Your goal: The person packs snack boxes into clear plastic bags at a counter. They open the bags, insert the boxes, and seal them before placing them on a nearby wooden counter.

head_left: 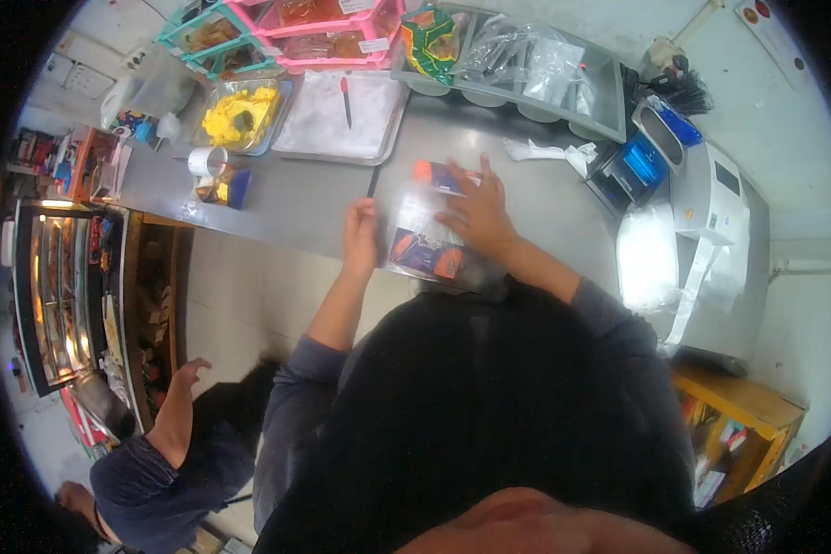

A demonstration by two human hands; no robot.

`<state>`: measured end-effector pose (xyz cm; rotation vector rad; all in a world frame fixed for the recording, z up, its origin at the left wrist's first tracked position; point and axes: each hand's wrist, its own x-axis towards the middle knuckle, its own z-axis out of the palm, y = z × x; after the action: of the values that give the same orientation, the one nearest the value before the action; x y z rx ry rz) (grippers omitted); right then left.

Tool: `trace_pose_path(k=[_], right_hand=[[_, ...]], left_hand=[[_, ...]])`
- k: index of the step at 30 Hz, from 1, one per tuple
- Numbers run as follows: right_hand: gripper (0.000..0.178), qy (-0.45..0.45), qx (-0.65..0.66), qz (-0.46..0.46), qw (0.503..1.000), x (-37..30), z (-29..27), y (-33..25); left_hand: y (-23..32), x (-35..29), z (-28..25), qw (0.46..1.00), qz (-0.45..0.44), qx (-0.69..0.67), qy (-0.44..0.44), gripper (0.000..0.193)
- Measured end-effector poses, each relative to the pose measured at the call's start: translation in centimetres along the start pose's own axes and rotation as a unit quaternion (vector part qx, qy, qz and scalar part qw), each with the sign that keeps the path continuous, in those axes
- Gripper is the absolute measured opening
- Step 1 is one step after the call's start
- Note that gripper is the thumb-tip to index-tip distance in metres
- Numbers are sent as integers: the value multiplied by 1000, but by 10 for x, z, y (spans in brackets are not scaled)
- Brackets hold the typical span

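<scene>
A clear plastic bag [420, 214] with orange and dark blue print lies flat on the steel table in front of me. My right hand [482, 210] rests over its right side, palm down, fingers spread and touching it. Beside the bag's left edge is my left hand [360, 229], its fingers curled in. Whether those fingers pinch anything is too small to make out. Part of the bag's print is hidden under my right hand.
A white-lined tray [332, 138] with a red pen [345, 100] and a tub of yellow food [240, 118] stand beyond. Grey bins [609, 97] line the back. A white machine [711, 203] stands right. Another person [175, 462] is at lower left.
</scene>
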<state>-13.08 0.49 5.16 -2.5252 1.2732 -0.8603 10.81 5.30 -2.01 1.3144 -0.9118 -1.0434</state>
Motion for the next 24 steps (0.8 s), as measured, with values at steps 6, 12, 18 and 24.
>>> trace_pose_path(k=[6,12,18,24], right_hand=[[24,111,208,-22,972,-21,-6,9],[8,392,71,53,916,-62,-120,-56],[7,276,-241,51,929,-138,-227,-125],[4,252,-388,50,885,-238,-280,-177]], left_hand=[[-31,4,19,984,-78,-68,-144,43],[8,-5,106,726,-372,-325,-478,76],[72,-71,201,533,-490,-357,-590,84],[85,-165,262,421,-517,-311,-678,84]])
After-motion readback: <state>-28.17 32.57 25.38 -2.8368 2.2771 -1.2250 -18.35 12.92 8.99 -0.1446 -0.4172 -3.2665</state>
